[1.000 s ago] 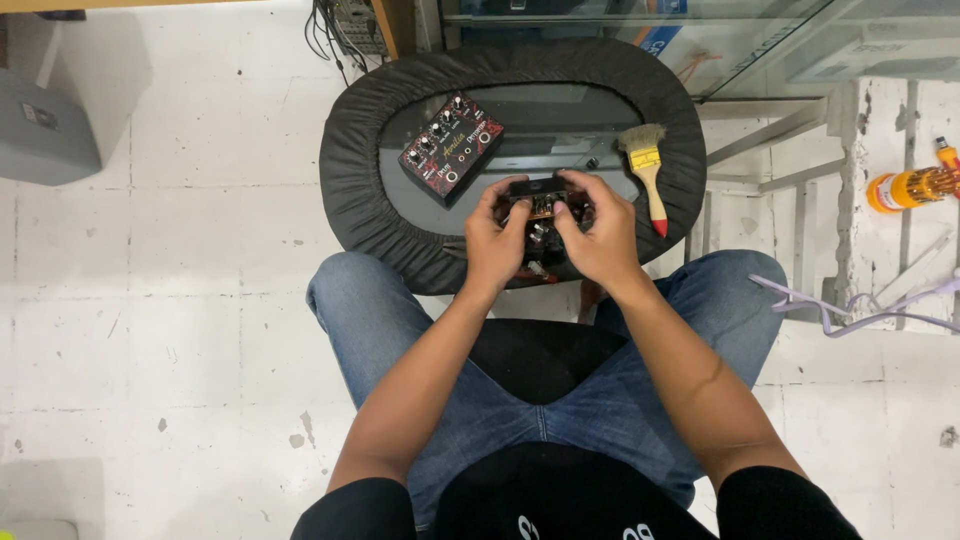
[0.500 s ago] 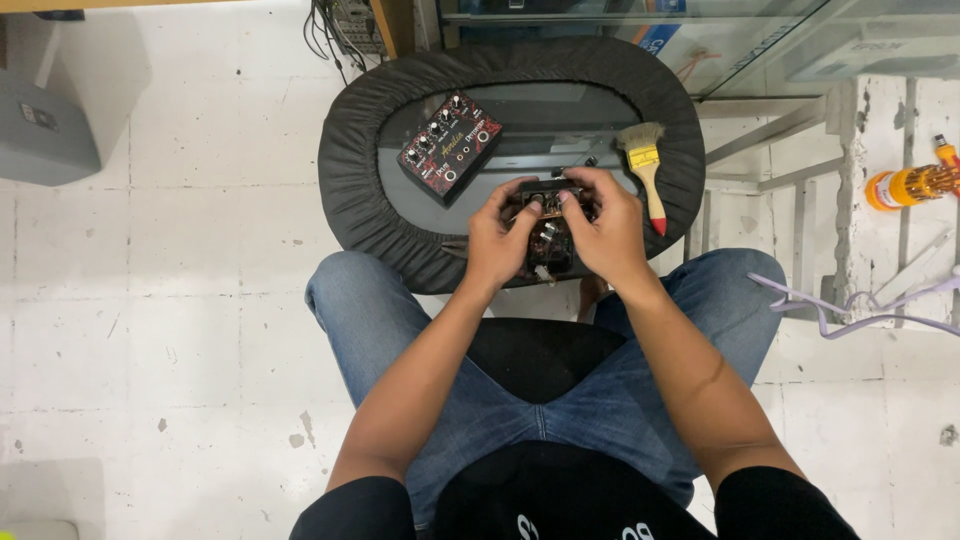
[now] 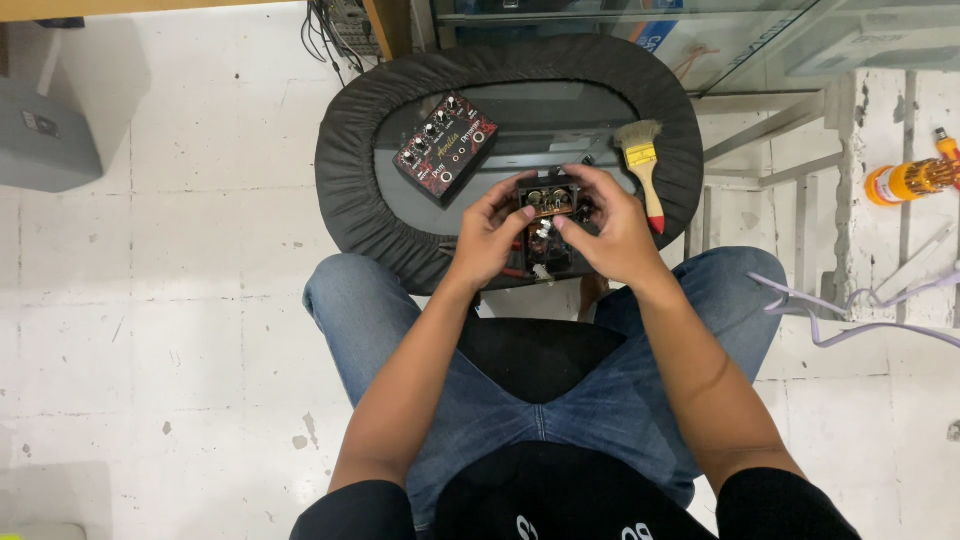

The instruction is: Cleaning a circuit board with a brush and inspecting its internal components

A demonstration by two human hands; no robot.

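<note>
- A grey box (image 3: 45, 140) sits on the white tiled floor (image 3: 180, 330) at the far left, well apart from the work.
- On the oval desk (image 3: 345, 190), with its black gathered cover, a dark red pedal panel with knobs (image 3: 446, 147) lies face up and on its own, so it looks already taken off or set aside.
- The left hand (image 3: 487, 238) grips the left side of the small open electronics box (image 3: 546, 200), fingers curled around it.
- That box is held just above the desk's near edge, over the knees, its inner board and wires exposed; the work inside seems under way, and nothing is closed up yet.
- The right hand (image 3: 612, 232) clasps the box's right side, fingertips bent onto its top.
- A paintbrush with a yellow band and red handle (image 3: 642, 165) lies on the desk just beside the right hand, untouched.
- An orange screwdriver (image 3: 915, 178) lies far right on the floor.
</note>
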